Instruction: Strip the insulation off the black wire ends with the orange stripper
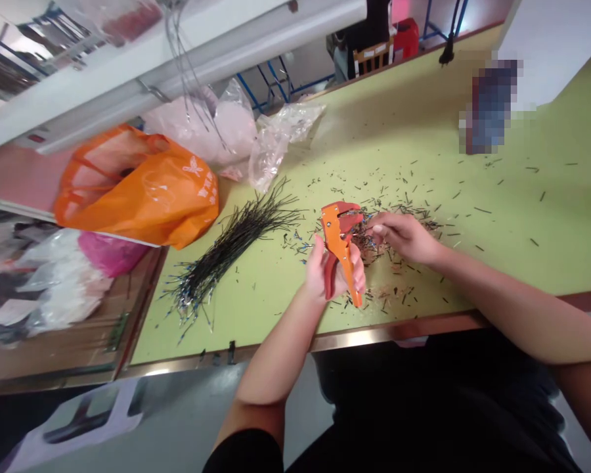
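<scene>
My left hand [320, 269] is wrapped round the handles of an orange and red wire stripper [339, 240], its jaws turned to the right. Close to those jaws is my right hand [398, 233], its thumb and fingers pinched together. Whatever lies in that pinch is too small to make out. Beneath and around both hands, many short black wire scraps [398, 289] are scattered, with some blue-tipped bits among them. To the left rests a long bundle of thin black wires [231, 246], with blue and silvery ends toward the front.
An orange bag [148, 190] and clear plastic bags [280, 138] stand behind the wire bundle. A white shelf [201, 52] crosses above the green table [546, 249]. At the back right a white panel [556, 52] rises beside a blurred-out object [492, 108]. A stool [88, 414] stands below left.
</scene>
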Demonstrator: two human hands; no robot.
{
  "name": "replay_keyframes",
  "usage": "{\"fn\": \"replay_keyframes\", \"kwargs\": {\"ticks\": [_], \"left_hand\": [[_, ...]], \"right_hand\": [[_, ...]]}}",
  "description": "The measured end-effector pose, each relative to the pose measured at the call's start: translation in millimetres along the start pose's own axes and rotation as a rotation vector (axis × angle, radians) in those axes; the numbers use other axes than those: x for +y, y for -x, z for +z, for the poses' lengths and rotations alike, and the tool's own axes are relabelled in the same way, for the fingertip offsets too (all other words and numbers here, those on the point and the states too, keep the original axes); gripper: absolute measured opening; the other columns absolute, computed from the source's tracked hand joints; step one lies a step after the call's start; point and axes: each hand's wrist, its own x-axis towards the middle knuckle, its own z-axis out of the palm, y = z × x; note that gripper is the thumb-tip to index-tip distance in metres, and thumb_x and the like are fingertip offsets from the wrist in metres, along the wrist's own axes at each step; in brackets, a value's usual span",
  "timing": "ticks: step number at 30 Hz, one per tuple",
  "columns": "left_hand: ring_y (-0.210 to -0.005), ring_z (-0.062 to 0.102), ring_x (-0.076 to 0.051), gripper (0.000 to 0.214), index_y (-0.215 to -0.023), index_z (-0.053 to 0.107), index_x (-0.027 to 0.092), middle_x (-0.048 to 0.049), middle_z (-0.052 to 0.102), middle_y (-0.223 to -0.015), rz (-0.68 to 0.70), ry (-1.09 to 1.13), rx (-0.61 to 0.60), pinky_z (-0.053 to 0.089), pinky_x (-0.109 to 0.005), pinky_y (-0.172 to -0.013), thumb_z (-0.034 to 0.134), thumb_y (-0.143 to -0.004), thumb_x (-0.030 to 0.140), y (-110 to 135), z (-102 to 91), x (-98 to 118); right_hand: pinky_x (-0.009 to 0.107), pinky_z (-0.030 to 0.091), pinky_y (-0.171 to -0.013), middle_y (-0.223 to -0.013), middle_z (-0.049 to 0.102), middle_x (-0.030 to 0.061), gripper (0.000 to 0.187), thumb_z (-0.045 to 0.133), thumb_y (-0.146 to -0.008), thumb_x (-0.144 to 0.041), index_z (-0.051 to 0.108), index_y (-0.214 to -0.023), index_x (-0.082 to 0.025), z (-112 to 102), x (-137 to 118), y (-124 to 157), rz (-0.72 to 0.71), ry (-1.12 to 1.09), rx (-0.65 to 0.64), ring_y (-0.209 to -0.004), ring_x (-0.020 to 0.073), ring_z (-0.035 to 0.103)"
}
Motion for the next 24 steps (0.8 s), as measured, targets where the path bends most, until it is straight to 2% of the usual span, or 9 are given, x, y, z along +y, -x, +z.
{"fn": "replay_keyframes", "kwargs": {"ticks": [6,9,13,18,24], "left_hand": [[-0.044,0.058,-0.017,0.084,-0.076,0.056,0.020,-0.0030,0.060,-0.057,-0.044,0.016,-0.063,0.053,-0.033,-0.049,0.051,-0.074,0.104,1.2,-0.2,-4.4],[-0.047,0.061,-0.019,0.084,-0.076,0.057,0.020,-0.0039,0.061,-0.058,-0.046,0.026,-0.089,0.054,-0.034,-0.050,0.053,-0.073,0.104,1.0,2.6,-3.2],[-0.051,0.065,-0.022,0.086,-0.077,0.057,0.020,-0.0054,0.063,-0.059,-0.050,0.030,-0.139,0.054,-0.035,-0.052,0.047,-0.075,0.105,1.9,7.2,0.1],[-0.052,0.065,-0.021,0.083,-0.080,0.061,0.018,-0.0053,0.065,-0.062,-0.027,0.067,-0.156,0.055,-0.034,-0.055,0.059,-0.072,0.101,2.4,5.2,-1.9],[-0.050,0.064,-0.021,0.082,-0.081,0.061,0.017,-0.0055,0.066,-0.061,-0.030,0.064,-0.155,0.058,-0.036,-0.056,0.061,-0.074,0.099,2.2,3.1,-6.8]], "right_hand": [[0.028,0.048,-0.061,-0.073,0.067,0.0004,0.043,0.052,-0.110,-0.055,0.067,-0.089,-0.021,9.4,1.6,1.0,0.026,-0.059,-0.084,-0.063,0.0139,0.060],[0.028,0.047,-0.061,-0.072,0.067,0.0004,0.044,0.051,-0.110,-0.056,0.065,-0.086,-0.021,8.8,2.1,1.0,0.042,-0.022,-0.074,-0.061,0.0141,0.059],[0.027,0.046,-0.061,-0.072,0.067,0.0004,0.042,0.052,-0.110,-0.054,0.065,-0.087,-0.021,7.1,0.2,1.5,0.034,0.039,-0.054,-0.060,0.0137,0.058],[0.027,0.045,-0.059,-0.071,0.067,0.0008,0.043,0.049,-0.111,-0.055,0.065,-0.088,-0.021,5.2,-2.0,3.5,0.032,0.157,-0.027,-0.058,0.0136,0.056],[0.025,0.043,-0.054,-0.071,0.067,0.0004,0.030,0.050,-0.113,-0.035,0.065,-0.092,-0.021,5.4,1.1,5.8,-0.132,0.280,0.024,-0.056,0.0123,0.057]]}}
